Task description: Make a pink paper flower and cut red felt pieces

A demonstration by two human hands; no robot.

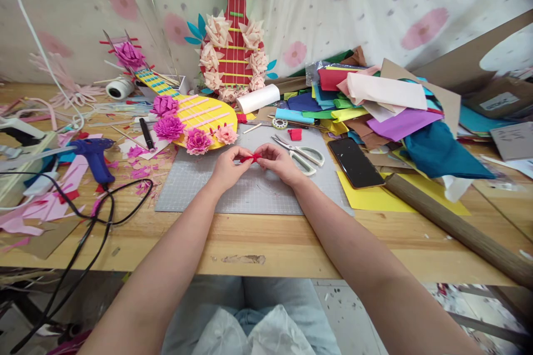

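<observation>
My left hand point(228, 166) and my right hand point(278, 162) meet over a grey cutting mat point(250, 191), both pinched on a small piece of red paper point(250, 158) held between the fingertips. Just right of my right hand lie white-handled scissors point(300, 152). A yellow paper guitar point(200, 116) with pink and magenta paper flowers lies behind my left hand. A small red paper piece point(295, 133) sits on the mat behind the scissors.
A black phone point(355, 162) lies right of the mat on yellow paper. A heap of coloured paper sheets point(375, 105) fills the back right. A blue glue gun point(95, 156) and black cables point(83, 222) lie left. A red paper guitar point(233, 39) leans on the wall. A wooden stick point(453, 227) lies right.
</observation>
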